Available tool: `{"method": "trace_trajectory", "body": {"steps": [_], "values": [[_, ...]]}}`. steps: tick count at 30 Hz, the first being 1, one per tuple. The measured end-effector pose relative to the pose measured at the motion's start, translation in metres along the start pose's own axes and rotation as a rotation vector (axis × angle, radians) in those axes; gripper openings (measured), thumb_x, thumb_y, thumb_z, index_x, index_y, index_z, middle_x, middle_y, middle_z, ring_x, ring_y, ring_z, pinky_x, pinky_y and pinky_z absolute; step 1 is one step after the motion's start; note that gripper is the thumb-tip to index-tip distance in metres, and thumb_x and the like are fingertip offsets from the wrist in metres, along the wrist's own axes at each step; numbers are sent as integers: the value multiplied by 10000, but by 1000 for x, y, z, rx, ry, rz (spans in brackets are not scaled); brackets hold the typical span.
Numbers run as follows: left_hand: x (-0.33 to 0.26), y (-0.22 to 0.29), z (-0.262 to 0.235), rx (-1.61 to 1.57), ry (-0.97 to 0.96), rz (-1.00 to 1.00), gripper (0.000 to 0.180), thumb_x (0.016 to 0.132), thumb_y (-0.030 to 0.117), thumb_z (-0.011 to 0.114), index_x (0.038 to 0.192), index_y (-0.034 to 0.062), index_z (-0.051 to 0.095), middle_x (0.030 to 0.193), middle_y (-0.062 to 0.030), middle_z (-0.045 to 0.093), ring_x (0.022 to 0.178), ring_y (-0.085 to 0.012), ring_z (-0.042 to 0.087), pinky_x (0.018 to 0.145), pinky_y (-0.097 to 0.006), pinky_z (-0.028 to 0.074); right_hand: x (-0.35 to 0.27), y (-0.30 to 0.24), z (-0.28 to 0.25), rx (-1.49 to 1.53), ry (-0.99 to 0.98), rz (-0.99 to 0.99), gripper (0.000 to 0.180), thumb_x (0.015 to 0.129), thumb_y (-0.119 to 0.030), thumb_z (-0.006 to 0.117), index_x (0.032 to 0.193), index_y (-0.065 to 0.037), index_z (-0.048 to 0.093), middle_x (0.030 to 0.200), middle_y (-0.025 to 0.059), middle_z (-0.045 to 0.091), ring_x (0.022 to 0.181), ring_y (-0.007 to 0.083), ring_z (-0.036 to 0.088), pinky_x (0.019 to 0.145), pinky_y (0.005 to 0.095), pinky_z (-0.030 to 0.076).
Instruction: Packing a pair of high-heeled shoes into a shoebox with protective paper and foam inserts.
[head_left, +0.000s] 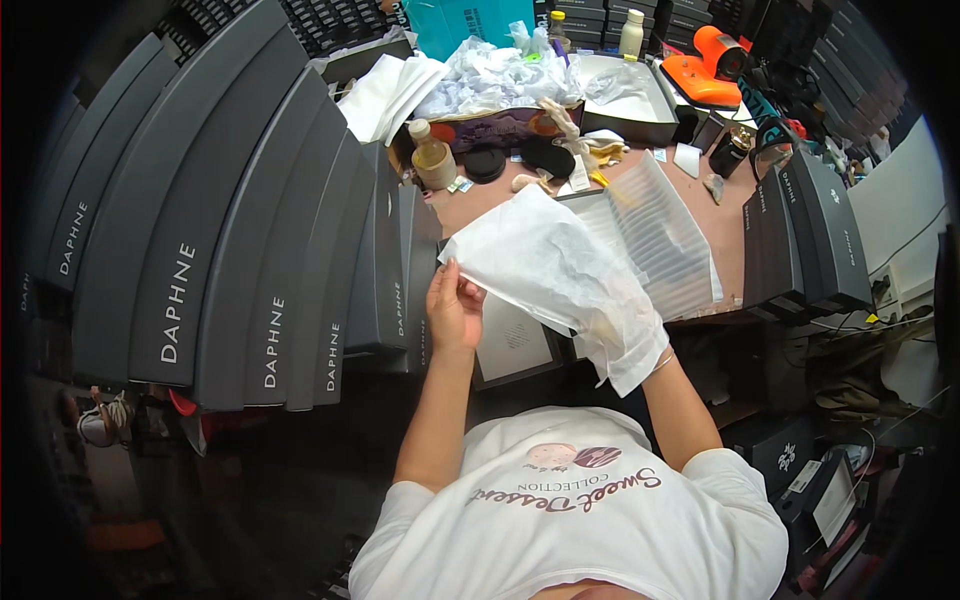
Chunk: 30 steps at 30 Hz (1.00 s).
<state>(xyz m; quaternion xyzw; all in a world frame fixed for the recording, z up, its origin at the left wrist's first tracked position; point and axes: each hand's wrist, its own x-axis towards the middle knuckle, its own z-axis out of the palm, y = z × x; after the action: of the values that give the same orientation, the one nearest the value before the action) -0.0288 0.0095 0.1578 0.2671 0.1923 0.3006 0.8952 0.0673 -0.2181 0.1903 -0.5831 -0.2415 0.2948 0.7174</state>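
A thin white cloth or paper bag (535, 245) is stretched between my hands above the table. My left hand (457, 305) pinches its left edge between thumb and fingers. My right hand (625, 328) is inside the bag up to the wrist, its fingers hidden by the material. A darker shape shows faintly through the middle; what it is cannot be made out. Beneath the bag lies an open dark box with a pale grey printed panel (515, 350). Just right of the bag is a translucent striped plastic sheet (665, 240).
Tall stacks of dark grey shoeboxes (220, 230) crowd the left, with more boxes (815, 235) at the right. Farther back are crumpled white paper (500, 75), a capped bottle (432, 160), round black lids (485, 165), an orange tool (705, 70) and a dark jar (730, 152).
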Motion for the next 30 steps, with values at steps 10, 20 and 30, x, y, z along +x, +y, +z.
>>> {"method": "trace_trajectory", "body": {"steps": [10,20,30], "values": [[5,31,32,-264,33,-73,156,936,187,590,814,94,567,669,25,522,584,-63,487,522,-205,438,-2,58,-21,744,-20,257,488,864,-177,626,1303,-23,480,1267,102,538,1195,209,476,1022,340,389],[32,14,111,92,-304,-182,161,932,185,592,1005,43,605,848,-41,643,743,-139,649,678,-263,553,-23,76,-13,-999,-621,-404,396,902,-182,533,1279,-61,535,1339,132,506,1274,307,421,1100,389,288],[-95,-29,-9,1394,-359,432,855,780,173,673,1451,-24,181,1452,-254,233,1367,-352,255,1091,-439,268,-8,49,3,317,-101,498,238,833,-196,616,934,17,581,769,91,612,621,148,577,571,271,492]]}}
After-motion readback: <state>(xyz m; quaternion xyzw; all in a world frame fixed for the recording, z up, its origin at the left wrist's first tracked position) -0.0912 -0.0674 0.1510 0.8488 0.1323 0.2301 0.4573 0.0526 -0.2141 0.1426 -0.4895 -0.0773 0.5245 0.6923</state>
